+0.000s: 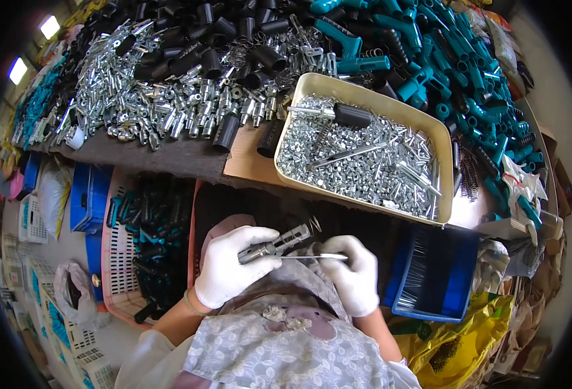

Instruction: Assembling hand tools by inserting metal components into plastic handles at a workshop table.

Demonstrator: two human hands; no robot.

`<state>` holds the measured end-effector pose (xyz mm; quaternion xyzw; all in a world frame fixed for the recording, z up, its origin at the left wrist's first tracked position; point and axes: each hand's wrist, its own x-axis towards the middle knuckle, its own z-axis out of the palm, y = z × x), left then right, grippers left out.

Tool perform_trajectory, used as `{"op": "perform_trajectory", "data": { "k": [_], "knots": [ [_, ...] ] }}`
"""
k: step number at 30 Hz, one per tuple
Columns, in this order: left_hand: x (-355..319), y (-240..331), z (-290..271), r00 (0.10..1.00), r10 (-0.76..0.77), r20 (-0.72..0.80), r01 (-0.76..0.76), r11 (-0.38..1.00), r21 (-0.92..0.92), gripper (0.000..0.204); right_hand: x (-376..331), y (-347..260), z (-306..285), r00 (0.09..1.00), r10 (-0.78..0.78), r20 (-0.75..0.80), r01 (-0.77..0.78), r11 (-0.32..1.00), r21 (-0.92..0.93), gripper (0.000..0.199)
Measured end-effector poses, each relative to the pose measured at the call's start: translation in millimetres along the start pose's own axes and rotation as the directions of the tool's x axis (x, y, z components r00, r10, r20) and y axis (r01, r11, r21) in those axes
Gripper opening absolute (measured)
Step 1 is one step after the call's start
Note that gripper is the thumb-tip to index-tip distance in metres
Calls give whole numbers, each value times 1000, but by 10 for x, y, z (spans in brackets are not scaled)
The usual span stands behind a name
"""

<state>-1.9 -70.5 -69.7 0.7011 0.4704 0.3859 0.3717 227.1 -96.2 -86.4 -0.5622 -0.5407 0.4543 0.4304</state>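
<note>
My left hand (231,266), in a white glove, is closed round a silver metal cylinder part (289,238) that points up and to the right over my lap. A small coil spring (315,224) stands at the cylinder's far end. My right hand (354,275), gloved too, is closed on a thin metal rod (302,257), which runs level from its fingers to those of my left hand. Something dark beside the right fingertips is blurred. Beyond both hands, at the bench edge, sits a cream tray (364,216) of small metal pins with a black-sleeved part lying on them.
Silver fittings (189,110), black sleeves (224,133) and teal gun-shaped bodies (357,55) are heaped on the bench. A pink basket (121,259) of teal and black parts stands below left. To the right are a blue bin (399,295) of thin rods and a yellow bag (467,343).
</note>
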Motion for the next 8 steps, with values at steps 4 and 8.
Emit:
{"op": "perform_trajectory", "data": {
  "k": [4,8],
  "knots": [
    [5,-41,-139,995,95,34,-97,994,47,36,-48,-199,-512,972,95,-213,-76,993,95,8],
    [-12,-38,-146,986,109,123,-119,990,78,36,-7,-326,-695,987,72,-145,-75,997,-16,13]
  ]
}}
